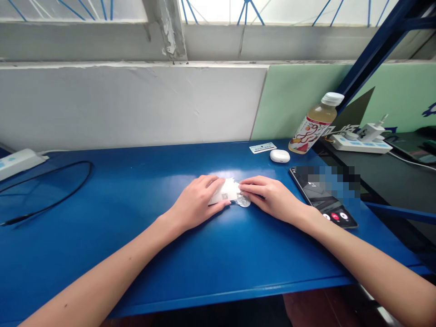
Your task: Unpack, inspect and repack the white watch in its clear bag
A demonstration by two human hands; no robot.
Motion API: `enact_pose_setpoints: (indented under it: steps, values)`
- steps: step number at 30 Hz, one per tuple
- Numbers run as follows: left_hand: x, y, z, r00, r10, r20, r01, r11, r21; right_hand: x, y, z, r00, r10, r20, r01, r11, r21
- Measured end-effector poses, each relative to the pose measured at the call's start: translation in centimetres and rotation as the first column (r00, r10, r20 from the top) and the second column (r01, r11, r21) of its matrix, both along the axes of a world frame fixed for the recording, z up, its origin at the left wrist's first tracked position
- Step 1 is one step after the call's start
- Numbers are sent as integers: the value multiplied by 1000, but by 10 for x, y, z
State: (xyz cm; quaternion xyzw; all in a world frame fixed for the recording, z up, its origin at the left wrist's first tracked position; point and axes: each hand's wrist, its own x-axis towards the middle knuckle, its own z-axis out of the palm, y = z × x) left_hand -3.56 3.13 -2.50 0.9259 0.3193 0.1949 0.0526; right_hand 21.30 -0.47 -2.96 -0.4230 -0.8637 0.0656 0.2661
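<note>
A small white flat piece (pixel 225 190), like a card or packet with a square printed code, is low over the blue table in front of me. My left hand (pixel 199 200) is closed on its left part, fingers along the far edge and thumb along the near one. At its right end is a silvery round piece (pixel 244 201) with a pattern; whether the two are joined I cannot tell. My right hand (pixel 264 193) is closed at this end, fingertips pressed together on the silvery piece. The fingers cover part of both pieces.
On the blue table (pixel 204 272), a phone (pixel 315 197) lies right of my right hand. Behind it are a white earbud case (pixel 279 156), a small printed card (pixel 262 148) and a drink bottle (pixel 315 125). A black cable (pixel 86 179) and power strip (pixel 20 162) are left.
</note>
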Motion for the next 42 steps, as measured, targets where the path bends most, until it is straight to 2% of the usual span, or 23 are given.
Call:
enact_pose_setpoints:
  steps: [5, 12, 21, 26, 29, 35, 38, 42]
  values:
    - [1, 0, -1, 999, 38, 6, -38, 999, 4, 5, -4, 13, 990, -121, 75, 118, 992, 41]
    - [0, 0, -1, 999, 32, 13, -32, 999, 8, 9, -8, 21, 991, 30, 128, -18, 996, -90]
    - [1, -1, -1, 999, -12, 42, 13, 1000, -24, -4, -16, 15, 988, 112, 109, -90, 979, -184]
    - [2, -4, -5, 1000, 9, -23, -10, 999, -50, 3, -15, 15, 988, 112, 105, -85, 970, -229]
    - [2, -6, -4, 996, 6, -93, -15, 995, -98, 9, -11, 21, 990, 62, 127, -34, 976, -215]
    - [1, -10, 6, 970, -16, -241, -24, 987, -160, 16, -4, 28, 974, -116, 193, 126, 991, -42]
    - [2, -10, 8, 968, -24, -250, -17, 987, -162, 14, -4, 27, 978, -94, 186, 110, 991, -80]
    - [2, -12, 8, 962, -16, -272, -27, 988, -155, 6, -8, 23, 995, -29, 98, 41, 992, -120]
